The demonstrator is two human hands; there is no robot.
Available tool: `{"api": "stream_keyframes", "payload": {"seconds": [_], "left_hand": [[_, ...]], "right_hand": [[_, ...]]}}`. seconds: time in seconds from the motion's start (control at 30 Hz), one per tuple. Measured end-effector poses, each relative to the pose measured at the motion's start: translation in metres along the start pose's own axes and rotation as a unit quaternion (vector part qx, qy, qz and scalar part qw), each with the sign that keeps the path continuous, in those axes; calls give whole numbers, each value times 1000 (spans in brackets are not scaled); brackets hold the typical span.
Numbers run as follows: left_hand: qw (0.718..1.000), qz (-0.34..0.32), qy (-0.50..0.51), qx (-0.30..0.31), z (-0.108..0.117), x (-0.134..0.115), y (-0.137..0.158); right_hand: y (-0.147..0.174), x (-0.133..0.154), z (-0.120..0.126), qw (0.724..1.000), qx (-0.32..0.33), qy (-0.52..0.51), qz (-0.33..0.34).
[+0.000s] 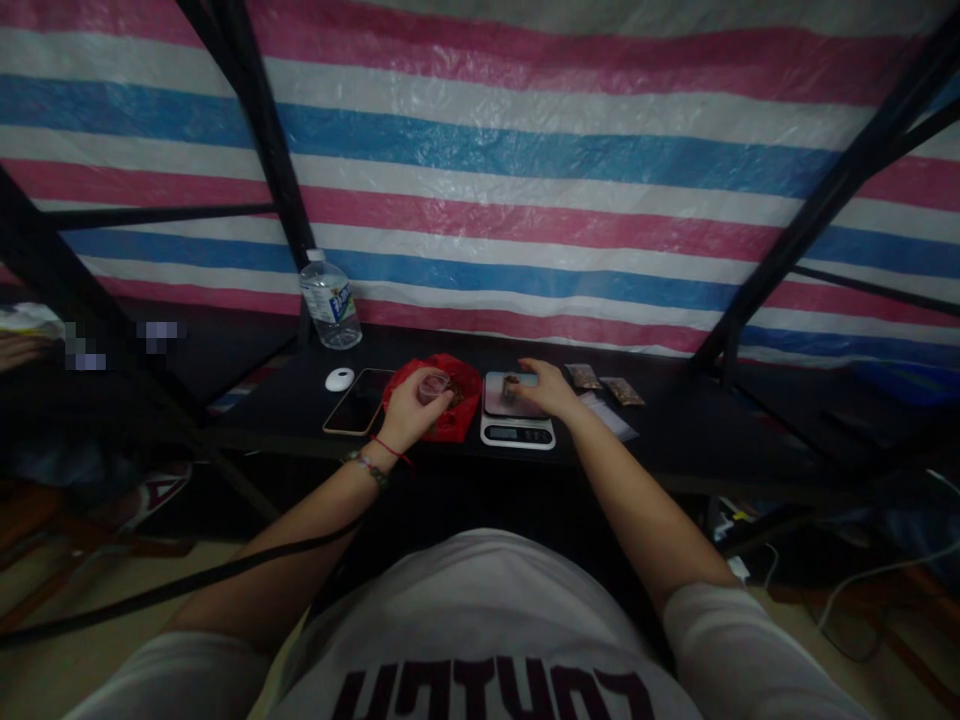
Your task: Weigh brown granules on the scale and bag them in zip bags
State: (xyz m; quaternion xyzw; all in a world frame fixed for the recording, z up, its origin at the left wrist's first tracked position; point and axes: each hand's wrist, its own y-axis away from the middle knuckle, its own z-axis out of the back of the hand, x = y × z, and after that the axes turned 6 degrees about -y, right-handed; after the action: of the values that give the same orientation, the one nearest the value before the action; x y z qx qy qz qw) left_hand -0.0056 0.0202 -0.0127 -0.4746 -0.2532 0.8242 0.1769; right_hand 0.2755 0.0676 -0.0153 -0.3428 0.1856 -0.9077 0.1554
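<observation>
My left hand (414, 408) is closed round a small clear plastic cup (433, 387), held over an open red plastic bag (457, 425). Brown bits show in the bag beside the cup. A white kitchen scale (517, 434) with a metal plate stands to the right of the bag. On its plate is a small clear container (511, 386) with something brown in it. Over the plate's right side, my right hand (550, 387) has its thumb and forefinger apart, the thumb close to that container. Whether they touch is hard to make out.
Two small bags of brown bits (622, 390) and flat clear bags (609, 416) lie right of the scale. A phone (356, 402), a white mouse (340, 380) and a large plastic bottle (331, 302) are to the left. Black frame posts (274, 150) flank the black table. Another person's hand (22, 350) shows far left.
</observation>
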Motion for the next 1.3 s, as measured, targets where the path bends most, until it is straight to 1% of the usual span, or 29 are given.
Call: {"api": "stream_keyframes", "payload": {"seconds": [0.1,0.17,0.3,0.43,0.57,0.67,0.77,0.83,0.93,1.03,1.13,1.17,1.23,1.3], "left_hand": [[1000,7,24,-8,-1,0,0],[999,3,38,-17,-2,2,0],[998,7,47,-29,-2,6,-2],[998,17,63,-26,0,3,-3],[996,23,82,-26,0,0,-3],[996,23,85,-28,-1,1,-2],[996,24,85,-32,-1,3,-2],[996,22,83,-33,-1,3,-2],[996,17,83,-36,0,2,-3],[995,15,86,-43,0,3,-4],[996,26,71,-44,0,9,-5],[997,35,54,-37,0,12,-5],[999,52,-3,-4,0,18,-5],[995,56,-71,41,1,23,-3]], "right_hand": [[-7,7,-13,999,32,16,7],[-9,9,-15,999,32,9,11],[-12,9,-5,1000,8,-4,10],[-17,7,5,998,38,40,-6],[-22,6,5,995,41,91,-2],[-25,6,3,994,35,103,5],[-27,8,4,994,46,95,10],[-30,12,7,996,49,76,2],[-37,27,8,999,28,35,-4],[-42,53,-5,999,25,6,37],[-44,80,-29,991,63,27,111],[-45,87,-37,988,75,37,132],[-45,94,-45,983,83,43,158],[-47,93,-41,984,63,33,161]]}}
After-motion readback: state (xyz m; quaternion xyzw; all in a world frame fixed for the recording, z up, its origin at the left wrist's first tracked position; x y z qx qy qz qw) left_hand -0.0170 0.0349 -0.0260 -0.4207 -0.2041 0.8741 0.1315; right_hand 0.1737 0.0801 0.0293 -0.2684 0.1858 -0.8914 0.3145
